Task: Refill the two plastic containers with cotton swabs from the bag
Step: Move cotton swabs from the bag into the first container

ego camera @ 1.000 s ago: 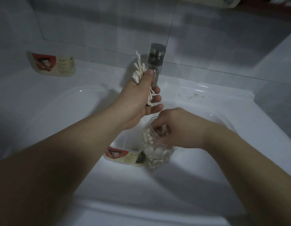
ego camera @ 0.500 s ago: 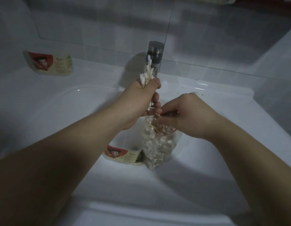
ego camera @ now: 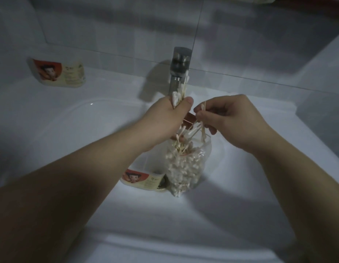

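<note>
My left hand [ego camera: 165, 118] grips a bundle of cotton swabs [ego camera: 181, 93] upright in front of the tap; its lower fingers also seem to hold the top of the clear bag. The clear plastic bag of swabs [ego camera: 185, 166] hangs below both hands over the basin. My right hand [ego camera: 227, 118] pinches several swabs [ego camera: 200, 120] just above the bag's mouth. One plastic container with a red and cream label [ego camera: 140, 180] lies in the basin left of the bag. The other container [ego camera: 58, 73] lies on the sink ledge at the far left.
A metal tap [ego camera: 179, 69] stands behind my left hand. The white sink [ego camera: 70, 133] fills the view, with the drain [ego camera: 162, 184] partly hidden behind the bag. A tiled wall [ego camera: 108, 25] rises behind the ledge.
My right hand has come up out of the bag with several swabs pinched in it. My left hand has turned its bundle more upright and drifted toward the right hand.
</note>
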The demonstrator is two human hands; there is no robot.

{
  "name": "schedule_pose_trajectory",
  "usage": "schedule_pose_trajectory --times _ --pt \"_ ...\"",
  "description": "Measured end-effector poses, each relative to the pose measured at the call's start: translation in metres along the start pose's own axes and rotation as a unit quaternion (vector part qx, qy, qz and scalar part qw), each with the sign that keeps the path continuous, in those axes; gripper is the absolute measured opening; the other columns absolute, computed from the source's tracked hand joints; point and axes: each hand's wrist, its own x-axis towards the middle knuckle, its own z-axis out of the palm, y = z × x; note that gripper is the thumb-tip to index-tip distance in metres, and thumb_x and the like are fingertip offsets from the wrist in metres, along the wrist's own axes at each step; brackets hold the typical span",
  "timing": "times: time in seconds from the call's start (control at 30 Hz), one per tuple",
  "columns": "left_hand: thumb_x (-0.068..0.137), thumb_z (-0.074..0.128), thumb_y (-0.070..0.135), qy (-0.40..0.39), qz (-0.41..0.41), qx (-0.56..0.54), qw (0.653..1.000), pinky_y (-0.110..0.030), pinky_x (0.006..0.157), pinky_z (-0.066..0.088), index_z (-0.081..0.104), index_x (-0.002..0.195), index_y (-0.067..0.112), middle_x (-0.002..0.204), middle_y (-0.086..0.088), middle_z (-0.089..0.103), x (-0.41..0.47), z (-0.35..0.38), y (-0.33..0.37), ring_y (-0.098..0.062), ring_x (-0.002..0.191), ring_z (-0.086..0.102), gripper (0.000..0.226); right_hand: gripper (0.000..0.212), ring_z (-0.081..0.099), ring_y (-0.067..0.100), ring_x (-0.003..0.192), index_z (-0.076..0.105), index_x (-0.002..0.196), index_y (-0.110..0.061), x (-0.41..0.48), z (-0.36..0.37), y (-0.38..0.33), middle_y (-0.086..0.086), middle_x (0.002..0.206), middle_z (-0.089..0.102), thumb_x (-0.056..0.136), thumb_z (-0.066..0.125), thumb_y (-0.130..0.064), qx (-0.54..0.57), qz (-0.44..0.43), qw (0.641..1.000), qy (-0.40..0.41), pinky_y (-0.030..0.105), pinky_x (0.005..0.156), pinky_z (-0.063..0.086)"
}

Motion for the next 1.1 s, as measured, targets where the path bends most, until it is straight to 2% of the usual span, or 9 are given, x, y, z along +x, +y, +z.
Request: schedule_pose_trajectory --times 0.1,0.23,0.3,0.4,0.6,0.83,0.97,1.03,1.1 --pt "0.108 0.043 0.038 -0.050 0.002 0.002 0.999 -0.036 0.059 0.062 0.068 0.113 0.020 0.103 -0.004 0.076 -0.005 0.001 0.002 -0.017 0.090 0.075 0.031 0.009 0.058 0.009 0.053 0.078 0.088 -0.013 0.001 0.005 0.001 -0.003 0.062 0.069 0.094 0.071 -0.011 0.034 -0.009 0.999 0.005 0.019 0.057 0.048" --pt "0.109 0.041 0.038 -0.093 0.009 -0.012 0.996 -0.036 0.059 0.061 0.064 0.123 0.029 0.101 -0.003 0.076 -0.008 0.000 0.002 -0.019 0.088 0.076 0.028 0.007 0.063 0.022 0.061 0.078 0.096 -0.004 0.003 0.009 0.001 0.017 0.075 0.073 0.093 0.072 -0.008 0.130 0.010 0.991 0.026 0.030 0.062 0.056" --pt "0.109 0.041 0.038 -0.112 0.014 -0.012 0.994 -0.035 0.058 0.060 0.064 0.124 0.024 0.099 -0.006 0.076 -0.007 0.001 0.001 -0.020 0.084 0.076 0.030 0.008 0.064 0.028 0.061 0.075 0.099 -0.001 0.004 0.009 0.002 0.020 0.075 0.072 0.092 0.071 -0.003 0.174 0.030 0.984 0.037 0.037 0.063 0.059" --pt "0.109 0.043 0.036 -0.127 0.011 -0.006 0.992 -0.030 0.052 0.056 0.063 0.115 0.014 0.091 -0.010 0.073 -0.006 0.001 -0.002 -0.018 0.072 0.071 0.030 0.008 0.063 0.022 0.061 0.073 0.099 -0.003 0.005 0.008 0.002 0.015 0.074 0.069 0.092 0.070 0.001 0.206 0.044 0.976 0.058 0.029 0.060 0.055" --pt "0.108 0.047 0.027 -0.128 0.039 0.039 0.990 -0.023 0.044 0.042 0.050 0.090 0.016 0.071 0.004 0.057 -0.002 0.000 -0.006 -0.013 0.059 0.054 0.021 0.009 0.062 0.020 0.066 0.073 0.098 -0.004 0.008 0.005 0.005 0.012 0.079 0.074 0.094 0.066 0.000 0.245 0.054 0.964 0.088 0.026 0.060 0.051" --pt "0.108 0.046 0.034 -0.119 0.030 0.048 0.991 -0.022 0.046 0.038 0.053 0.096 0.016 0.064 0.005 0.045 0.000 -0.001 -0.008 -0.009 0.054 0.044 0.022 0.010 0.058 0.020 0.061 0.074 0.093 -0.002 0.015 -0.007 0.014 0.014 0.076 0.072 0.092 0.065 0.003 0.276 0.058 0.942 0.180 0.026 0.059 0.049" --pt "0.105 0.049 0.039 -0.054 -0.012 0.030 0.998 -0.023 0.046 0.035 0.064 0.121 0.007 0.056 0.011 0.045 0.004 -0.002 -0.009 -0.008 0.049 0.043 0.039 0.010 0.055 0.020 0.061 0.073 0.095 0.000 0.016 -0.015 0.016 0.014 0.076 0.070 0.092 0.064 0.004 0.304 0.051 0.933 0.185 0.027 0.059 0.046" --pt "0.104 0.051 0.044 -0.050 -0.013 0.015 0.999 -0.025 0.049 0.034 0.069 0.108 0.012 0.053 0.013 0.044 0.004 -0.002 -0.008 -0.007 0.047 0.042 0.037 0.010 0.056 0.021 0.063 0.073 0.097 -0.001 0.013 -0.012 0.013 0.014 0.077 0.071 0.093 0.064 0.004 0.297 0.041 0.943 0.145 0.028 0.059 0.047" --pt "0.101 0.055 0.050 -0.067 -0.009 0.009 0.998 -0.026 0.051 0.033 0.063 0.081 0.021 0.053 0.013 0.044 0.002 0.000 -0.007 -0.007 0.046 0.042 0.036 0.011 0.058 0.021 0.061 0.073 0.097 -0.002 0.010 -0.004 0.009 0.014 0.077 0.072 0.094 0.064 0.004 0.289 0.025 0.952 0.102 0.028 0.059 0.048"
